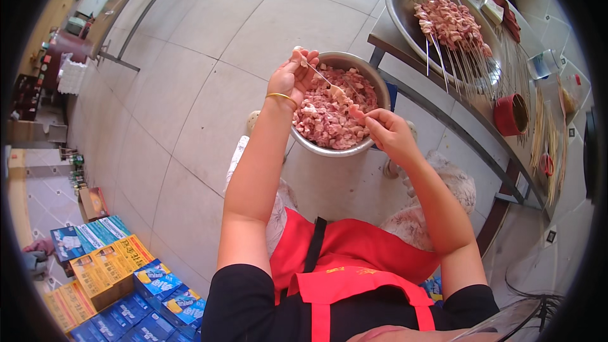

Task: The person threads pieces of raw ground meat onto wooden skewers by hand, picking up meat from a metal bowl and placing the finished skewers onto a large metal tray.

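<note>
A thin skewer [324, 77] slants between my two hands above a round metal basin. Threaded on its lower part are several chunks of raw meat [339, 94]. The fingers of my right hand [393, 134] pinch the skewer's lower end at a pink chunk. At the upper end, my left hand [295, 75] is palm up, with a pale piece of meat [298, 50] at its thumb and fingertips, where the skewer meets it. Cut raw meat [327, 121] fills much of the metal basin [335, 153]. Another skewer partly shows over the meat.
On the table [403, 64] at right, a large metal bowl [398, 7] holds meat skewers [451, 23]. Beside it are a red cup [510, 115], bamboo sticks [538, 128], red-handled scissors [547, 165] and a plastic bottle [544, 64]. Stacked cartons [111, 261] stand at lower left.
</note>
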Demonstrator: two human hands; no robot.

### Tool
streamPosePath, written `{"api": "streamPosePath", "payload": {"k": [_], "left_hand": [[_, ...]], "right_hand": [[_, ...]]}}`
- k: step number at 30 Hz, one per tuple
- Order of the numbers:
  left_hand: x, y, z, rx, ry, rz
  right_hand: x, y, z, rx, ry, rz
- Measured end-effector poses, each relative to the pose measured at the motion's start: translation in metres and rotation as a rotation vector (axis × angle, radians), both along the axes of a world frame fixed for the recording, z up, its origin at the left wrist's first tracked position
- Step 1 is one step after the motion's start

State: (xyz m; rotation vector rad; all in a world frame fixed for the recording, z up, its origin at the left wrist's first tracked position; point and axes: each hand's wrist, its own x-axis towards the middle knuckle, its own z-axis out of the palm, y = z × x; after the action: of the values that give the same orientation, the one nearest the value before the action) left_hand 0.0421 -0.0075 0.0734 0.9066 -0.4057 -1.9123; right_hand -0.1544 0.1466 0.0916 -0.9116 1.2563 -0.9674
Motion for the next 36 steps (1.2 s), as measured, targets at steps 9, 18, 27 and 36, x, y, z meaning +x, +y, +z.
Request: {"api": "streamPosePath", "payload": {"k": [9, 18, 27, 36], "left_hand": [[-0.006, 0.004, -0.002, -0.045, -0.002, 0.007], [-0.008, 0.006, 0.001, -0.072, -0.019, -0.008], [-0.022, 0.016, 0.001, -0.079, 0.053, -0.011], [-0.007, 0.0, 0.008, -0.05, 0.259, -0.135]], "right_hand": [[0.001, -0.001, 0.002, -0.009, 0.054, 0.0], [0.002, 0.001, -0.005, -0.022, -0.015, -0.034], [0.01, -0.005, -0.013, -0.107, -0.017, -0.077], [-0.002, -0.002, -0.007, -0.062, -0.047, -0.033]]}}
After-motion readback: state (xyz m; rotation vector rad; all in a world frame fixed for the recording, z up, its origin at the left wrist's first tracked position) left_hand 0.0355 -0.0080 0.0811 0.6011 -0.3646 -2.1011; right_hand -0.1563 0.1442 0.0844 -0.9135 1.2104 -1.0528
